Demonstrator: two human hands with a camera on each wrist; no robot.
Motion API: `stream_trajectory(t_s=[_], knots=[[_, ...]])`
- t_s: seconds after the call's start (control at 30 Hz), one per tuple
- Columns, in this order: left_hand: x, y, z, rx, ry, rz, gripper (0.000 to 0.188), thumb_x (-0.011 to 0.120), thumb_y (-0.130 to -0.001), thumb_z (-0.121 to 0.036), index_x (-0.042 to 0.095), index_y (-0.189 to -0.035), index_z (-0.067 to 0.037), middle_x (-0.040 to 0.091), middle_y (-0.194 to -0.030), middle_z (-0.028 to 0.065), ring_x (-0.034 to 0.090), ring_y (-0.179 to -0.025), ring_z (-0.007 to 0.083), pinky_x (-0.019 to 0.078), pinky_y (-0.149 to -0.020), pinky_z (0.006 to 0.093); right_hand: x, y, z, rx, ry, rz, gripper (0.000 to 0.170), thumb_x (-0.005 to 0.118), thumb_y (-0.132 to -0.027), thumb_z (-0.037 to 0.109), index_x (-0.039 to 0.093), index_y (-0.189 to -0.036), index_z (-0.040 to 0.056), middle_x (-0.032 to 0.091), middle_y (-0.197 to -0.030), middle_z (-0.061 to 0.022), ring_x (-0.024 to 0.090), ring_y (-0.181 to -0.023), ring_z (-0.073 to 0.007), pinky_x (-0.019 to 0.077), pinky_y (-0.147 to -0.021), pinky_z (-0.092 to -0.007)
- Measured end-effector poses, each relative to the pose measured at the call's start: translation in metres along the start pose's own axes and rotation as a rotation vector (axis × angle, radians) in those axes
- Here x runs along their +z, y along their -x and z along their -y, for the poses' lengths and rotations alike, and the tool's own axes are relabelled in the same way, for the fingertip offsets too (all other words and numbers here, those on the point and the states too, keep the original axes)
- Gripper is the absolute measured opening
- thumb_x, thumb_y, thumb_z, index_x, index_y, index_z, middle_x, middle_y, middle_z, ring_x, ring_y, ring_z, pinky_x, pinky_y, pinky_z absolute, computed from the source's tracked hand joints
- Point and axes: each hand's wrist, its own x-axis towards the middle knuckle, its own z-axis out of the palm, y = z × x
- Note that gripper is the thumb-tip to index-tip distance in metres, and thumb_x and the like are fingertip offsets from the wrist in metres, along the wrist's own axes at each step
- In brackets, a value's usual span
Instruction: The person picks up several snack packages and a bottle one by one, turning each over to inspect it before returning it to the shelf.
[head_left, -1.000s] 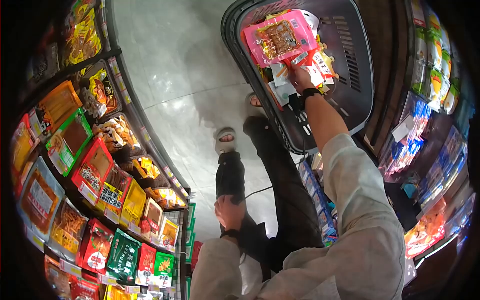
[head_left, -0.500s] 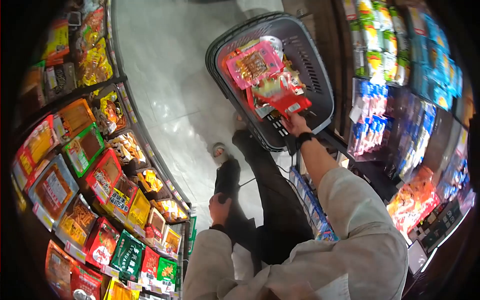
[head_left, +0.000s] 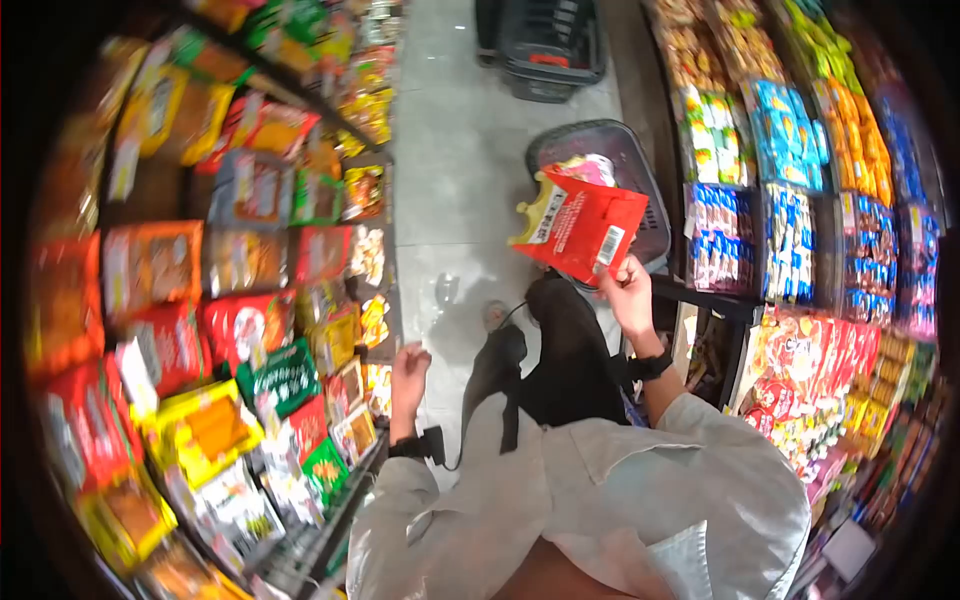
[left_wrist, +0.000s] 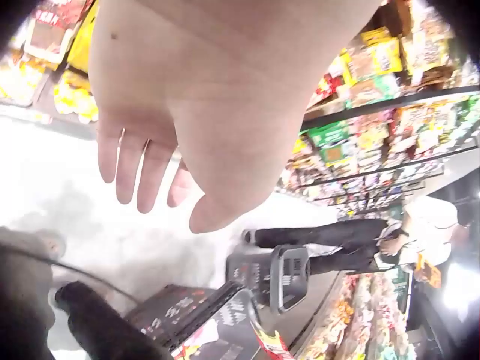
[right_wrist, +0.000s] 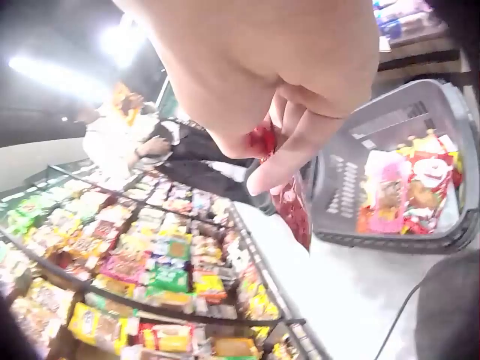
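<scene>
My right hand (head_left: 630, 293) pinches a red snack packet (head_left: 592, 228) by its lower corner, holding it up over the near part of a dark shopping basket (head_left: 655, 225). White print and a barcode show on the packet. In the right wrist view, thumb and fingers grip its edge (right_wrist: 295, 214) while the packet hangs edge-on. Inside the basket, a pink packet (right_wrist: 388, 191) lies among other colourful snack packets. My left hand (head_left: 410, 372) hangs free beside the left shelf, its fingers loosely extended in the left wrist view and holding nothing.
Snack shelves (head_left: 250, 270) line the left side; more shelves (head_left: 790, 190) with bagged goods stand on the right. A second basket (head_left: 550, 50) is farther up the aisle floor (head_left: 440, 180). Another person (left_wrist: 420, 232) stands beyond it. A thin cable (right_wrist: 397, 322) hangs near my legs.
The right hand has drawn the red packet up from the basket's contents and toward me. My left hand has come off my leg to the left. The view has tilted up along the aisle.
</scene>
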Motion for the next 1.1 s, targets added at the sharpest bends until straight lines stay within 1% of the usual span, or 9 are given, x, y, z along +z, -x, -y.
stream_trajectory(t_s=[0.1,0.17,0.3,0.37,0.43,0.6,0.77,0.93,1.1], knots=[[-0.02,0.057,-0.059,0.022,0.107,-0.074,0.036,0.064,-0.096,-0.018,0.057,-0.128,-0.004,0.066,-0.108,0.0072,0.062,-0.101,0.0143,0.0474,-0.093,0.0293,0.037,0.043,0.015,-0.241,0.261,0.235,0.02,0.072,-0.087,0.005,0.054,-0.079,0.0051,0.062,-0.071,0.0032,0.053,-0.062,-0.0005,0.0536,-0.06,-0.0233],[-0.019,0.11,-0.11,0.045,0.256,-0.049,0.045,0.053,-0.101,-0.039,0.057,-0.128,-0.003,0.067,-0.112,0.0112,0.064,-0.103,0.0184,0.0485,-0.094,0.0328,0.068,0.077,0.048,-0.303,0.29,0.419,0.021,0.074,-0.085,0.005,0.054,-0.079,0.0033,0.069,-0.079,-0.0016,0.058,-0.065,-0.0027,0.0547,-0.062,-0.0242],[-0.027,0.165,-0.121,0.135,0.85,0.085,0.069,0.038,-0.1,-0.061,0.053,-0.134,-0.003,0.065,-0.121,0.0182,0.065,-0.107,0.0246,0.0507,-0.095,0.0388,0.116,0.126,0.081,-0.51,0.279,0.81,0.019,0.072,-0.084,0.0,0.054,-0.078,0.0014,0.073,-0.092,-0.0106,0.07,-0.077,-0.0093,0.0559,-0.069,-0.0245],[-0.022,0.19,-0.112,0.272,1.232,0.131,0.081,0.034,-0.097,-0.069,0.046,-0.14,-0.002,0.063,-0.126,0.021,0.066,-0.11,0.0295,0.0525,-0.097,0.045,0.121,0.141,0.084,-0.506,0.351,1.051,0.014,0.072,-0.077,-0.005,0.059,-0.078,0.0005,0.073,-0.112,-0.0104,0.072,-0.097,-0.0192,0.057,-0.08,-0.0292],[-0.009,0.226,-0.119,0.184,1.45,-0.228,0.08,0.035,-0.097,-0.07,0.046,-0.14,-0.003,0.063,-0.128,0.0197,0.065,-0.111,0.0317,0.0536,-0.096,0.0475,0.125,0.153,0.094,-0.705,0.365,1.244,0.014,0.072,-0.073,-0.006,0.061,-0.077,0.0017,0.072,-0.116,-0.0062,0.069,-0.104,-0.0229,0.0572,-0.083,-0.0317],[0.034,0.279,-0.078,0.147,1.283,-0.528,0.053,0.068,-0.089,-0.009,0.047,-0.136,0.0,0.063,-0.128,0.0163,0.066,-0.109,0.0263,0.0564,-0.093,0.0406,0.113,0.164,0.098,-0.732,0.358,1.493,0.017,0.07,-0.07,-0.008,0.063,-0.08,0.0052,0.073,-0.108,-0.0037,0.064,-0.11,-0.0284,0.0533,-0.09,-0.0369],[0.075,0.329,-0.095,0.158,1.055,-0.676,0.054,0.068,-0.087,-0.004,0.046,-0.137,0.001,0.062,-0.129,0.0141,0.063,-0.114,0.0235,0.0524,-0.096,0.0382,0.096,0.16,0.101,-0.738,0.456,1.658,0.026,0.075,-0.069,-0.002,0.066,-0.091,0.0088,0.067,-0.108,-0.0074,0.059,-0.113,-0.0297,0.0494,-0.093,-0.0371],[0.107,0.359,-0.098,0.07,0.922,-0.623,0.045,0.07,-0.089,-0.006,0.055,-0.13,0.0,0.066,-0.123,0.0088,0.063,-0.109,0.0173,0.0505,-0.095,0.0341,0.081,0.151,0.085,-0.442,0.489,1.848,0.064,0.086,-0.071,0.012,0.053,-0.126,0.0106,0.053,-0.132,-0.0095,0.06,-0.113,-0.0249,0.0503,-0.094,-0.038],[0.114,0.368,-0.096,0.161,0.773,-0.471,0.044,0.07,-0.09,-0.007,0.055,-0.131,-0.001,0.066,-0.122,0.0079,0.062,-0.109,0.0169,0.0507,-0.095,0.0345,0.064,0.164,0.089,0.172,0.303,1.739,0.072,0.083,-0.076,0.004,0.045,-0.137,0.0085,0.051,-0.139,-0.0104,0.06,-0.115,-0.019,0.0505,-0.096,-0.0369]])
